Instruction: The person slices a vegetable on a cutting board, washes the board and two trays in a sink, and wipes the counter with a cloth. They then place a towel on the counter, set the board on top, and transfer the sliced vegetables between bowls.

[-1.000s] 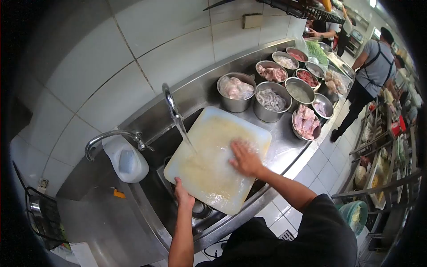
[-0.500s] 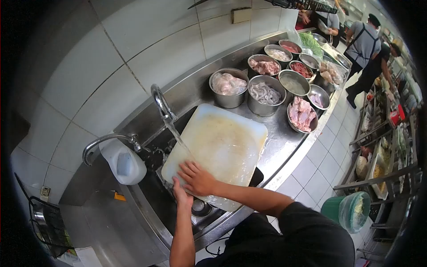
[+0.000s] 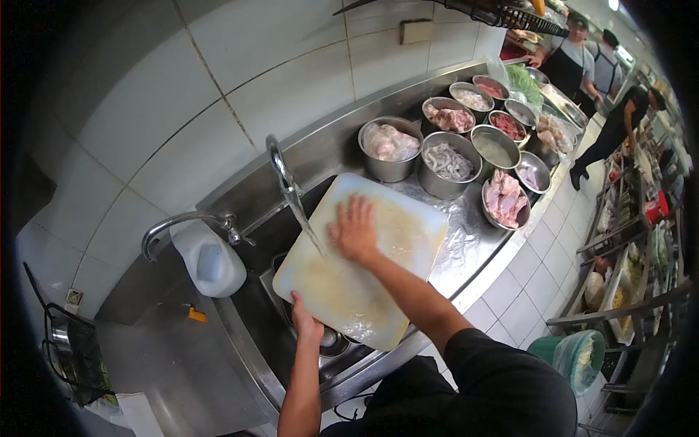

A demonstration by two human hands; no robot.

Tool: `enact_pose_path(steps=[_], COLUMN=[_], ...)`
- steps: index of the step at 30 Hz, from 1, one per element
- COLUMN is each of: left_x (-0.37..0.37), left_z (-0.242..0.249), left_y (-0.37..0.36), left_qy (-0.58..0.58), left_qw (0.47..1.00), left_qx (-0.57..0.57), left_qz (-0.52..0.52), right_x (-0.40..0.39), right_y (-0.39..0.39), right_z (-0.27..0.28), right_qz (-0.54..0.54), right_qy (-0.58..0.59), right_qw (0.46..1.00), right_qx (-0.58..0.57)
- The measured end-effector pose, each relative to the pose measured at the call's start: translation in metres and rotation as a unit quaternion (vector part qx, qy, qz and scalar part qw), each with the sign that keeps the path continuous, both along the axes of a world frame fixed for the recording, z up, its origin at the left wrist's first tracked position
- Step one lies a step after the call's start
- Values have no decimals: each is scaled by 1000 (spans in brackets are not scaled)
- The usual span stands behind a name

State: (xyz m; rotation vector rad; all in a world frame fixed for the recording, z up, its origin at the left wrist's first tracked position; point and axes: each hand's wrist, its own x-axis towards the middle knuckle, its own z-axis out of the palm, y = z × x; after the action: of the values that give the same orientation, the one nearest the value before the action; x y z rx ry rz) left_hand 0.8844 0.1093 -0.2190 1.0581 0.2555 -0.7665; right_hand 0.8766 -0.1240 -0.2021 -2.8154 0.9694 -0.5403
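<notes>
A large white cutting board [image 3: 408, 233], stained yellowish, lies tilted over the steel sink [image 3: 251, 320]. Water runs from a curved faucet [image 3: 280, 171] onto the board's upper left part. My left hand [image 3: 304, 320] grips the board's near left edge from below. My right hand [image 3: 354, 231] lies flat, fingers spread, on the board's upper middle, just right of the water stream.
Several steel bowls of raw meat [image 3: 448, 162] stand on the counter right of the sink. A white plastic jug [image 3: 211, 261] sits under a second tap [image 3: 182, 222]. People [image 3: 619, 124] stand in the aisle at far right beside racks. A green bin [image 3: 575, 357] is on the floor.
My right hand slid from the board's right side to its near left edge, then up to the upper middle by the water. The left hand kept its grip.
</notes>
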Motion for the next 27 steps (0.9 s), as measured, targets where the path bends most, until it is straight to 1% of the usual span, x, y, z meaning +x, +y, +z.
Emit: enact_pose_path(steps=[1, 2, 3, 5, 6, 7, 8, 10, 11, 12, 13, 15, 17, 18, 20, 21, 22, 23, 24, 25, 26, 27], left_x=[0, 0, 1, 0, 0, 0, 1, 2, 0, -2, 0, -8, -18, -21, -30, -34, -38, -40, -43, -46, -46, -46], left_z=[0, -1, 1, 8, 11, 12, 10, -12, 3, 21, 27, 52, 72, 78, 97, 91, 108, 115, 127, 152, 152, 166], left_y=[1, 1, 0, 1, 0, -2, -1, 6, 6, 11, 17, 25, 33, 38, 51, 59, 61, 66, 73, 74, 80, 88], left_qy=[6, 11, 17, 44, 58, 39, 50, 11, 22, 32, 59, 49, 41, 38, 19, 3, -33, -40, -77, -79, -78, -84], left_qw=[1000, 999, 998, 998, 998, 999, 997, 1000, 1000, 999, 998, 999, 999, 999, 999, 999, 999, 998, 996, 993, 992, 991], left_qx=[-18, -37, -58, -36, -26, -29, -59, -12, -4, 4, 8, -1, -2, 1, 8, 19, 6, 25, 34, 60, 67, 63], left_qz=[-5, -8, -9, -7, 0, 3, 16, 6, 5, 0, -16, 10, 22, 26, 43, 37, 42, 42, 42, 64, 68, 80], right_x=[6, -1, -4, -25, -36, -48, -60, -65, -61, -53, -42, -8, 25, 44, 75, 88, 105, 118, 124, 114, 118, 123], right_y=[24, 49, 71, 99, 104, 96, 82, 48, 28, 10, -1, -24, -26, -28, -16, -9, -3, -22, -27, -8, -10, -20], right_z=[-1, 12, 3, -12, -7, -2, 10, 12, 7, 5, 26, 13, 49, 43, 50, 53, 64, 29, 24, 49, 44, 38], right_qz=[53, 127, 189, 299, 358, 372, 390, 320, 269, 242, 204, 122, 150, 187, 196, 191, 150, 200, 220, 192, 180, 179], right_qy=[20, 27, -64, -88, -99, -79, -58, 12, 25, -4, 16, -34, -70, -122, -111, -111, 24, -79, -138, -89, -128, -165], right_qw=[998, 991, 979, 946, 922, 914, 903, 941, 961, 970, 978, 990, 983, 974, 974, 975, 987, 975, 962, 977, 975, 969], right_qx=[-6, 17, 37, 87, 112, 140, 171, 110, 54, 33, 52, 68, 84, 26, 13, -35, 45, -47, -88, -24, 2, 39])
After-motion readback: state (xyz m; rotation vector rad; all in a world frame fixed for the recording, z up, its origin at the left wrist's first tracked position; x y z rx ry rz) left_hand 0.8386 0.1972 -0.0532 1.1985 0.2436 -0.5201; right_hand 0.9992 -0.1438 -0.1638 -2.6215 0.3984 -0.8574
